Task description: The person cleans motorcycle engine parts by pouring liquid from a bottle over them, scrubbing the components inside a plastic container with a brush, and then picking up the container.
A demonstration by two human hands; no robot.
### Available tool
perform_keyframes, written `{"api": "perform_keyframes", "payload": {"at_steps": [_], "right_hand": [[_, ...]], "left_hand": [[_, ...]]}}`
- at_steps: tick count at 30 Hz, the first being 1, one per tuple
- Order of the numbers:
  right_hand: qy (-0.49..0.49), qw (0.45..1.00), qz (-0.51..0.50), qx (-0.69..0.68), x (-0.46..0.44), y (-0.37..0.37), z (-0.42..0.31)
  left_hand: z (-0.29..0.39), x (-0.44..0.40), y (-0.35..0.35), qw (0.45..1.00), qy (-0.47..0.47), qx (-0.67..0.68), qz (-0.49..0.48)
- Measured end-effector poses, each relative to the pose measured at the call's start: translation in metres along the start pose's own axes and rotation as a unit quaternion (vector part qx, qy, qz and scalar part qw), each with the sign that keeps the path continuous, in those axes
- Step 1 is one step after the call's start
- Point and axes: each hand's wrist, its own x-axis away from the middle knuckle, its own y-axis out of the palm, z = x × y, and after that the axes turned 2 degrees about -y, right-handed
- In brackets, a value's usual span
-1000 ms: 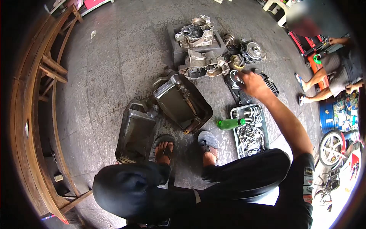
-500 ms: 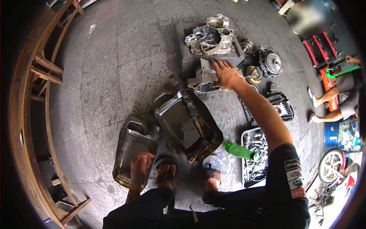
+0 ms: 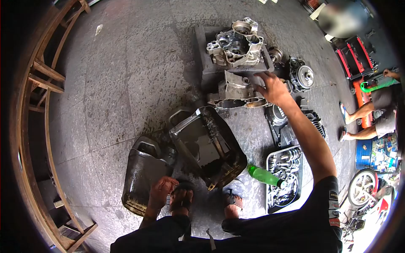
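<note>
My right hand [image 3: 273,88] is open, thumb and fingers apart, at the right end of an engine crankcase half [image 3: 236,86] on the floor. Whether its fingertips touch the metal I cannot tell. Behind that piece, another crankcase part [image 3: 236,44] with a round bearing seat rests on a grey block [image 3: 206,61]. My left hand [image 3: 162,192] is low, fingers curled in, beside a dirty plastic jerrycan [image 3: 143,177]; anything inside the fingers is hidden. Between my hands, a cut-open container [image 3: 179,126] holds dark liquid and a brush-like stick [image 3: 217,139].
A green bottle [image 3: 263,175] lies against a metal tray [image 3: 270,202] of small engine parts. Engine covers [image 3: 301,76] lie to the right. A wooden frame [image 3: 46,80] lines the left side. Another person's legs [image 3: 363,114] are at the far right, near a red tool cart [image 3: 356,57].
My right hand has lifted off the top of the crankcase half and moved right, uncovering it. My left hand has shifted slightly down and right, off the jerrycan's middle.
</note>
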Motion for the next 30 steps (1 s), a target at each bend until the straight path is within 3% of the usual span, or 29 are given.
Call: {"api": "perform_keyframes", "payload": {"at_steps": [5,9,11,14,17,18,30], "right_hand": [[-0.035,0.997,-0.027,0.058,0.036,-0.025,-0.012],[-0.02,0.998,-0.063,0.016,0.078,-0.062,-0.044],[0.029,0.984,-0.138,-0.105,0.096,-0.081,-0.068],[0.031,0.976,-0.178,-0.124,0.116,-0.092,-0.1],[-0.011,0.975,-0.194,-0.111,0.14,-0.091,-0.115],[0.017,0.969,-0.215,-0.124,0.139,-0.092,-0.113],[0.029,0.967,-0.2,-0.158,0.146,-0.1,-0.1]], "left_hand": [[-0.012,0.002,0.001,0.999,0.03,0.032,0.002],[-0.007,0.005,0.001,0.999,0.015,0.051,-0.007],[-0.002,0.005,0.002,0.998,0.02,0.052,0.007],[-0.002,0.008,0.007,0.997,-0.011,0.075,0.034],[-0.012,0.009,0.002,0.996,0.006,0.083,0.015],[-0.011,0.011,0.005,0.996,0.018,0.085,0.033],[-0.01,0.01,0.007,0.999,-0.004,0.016,0.036]]}}
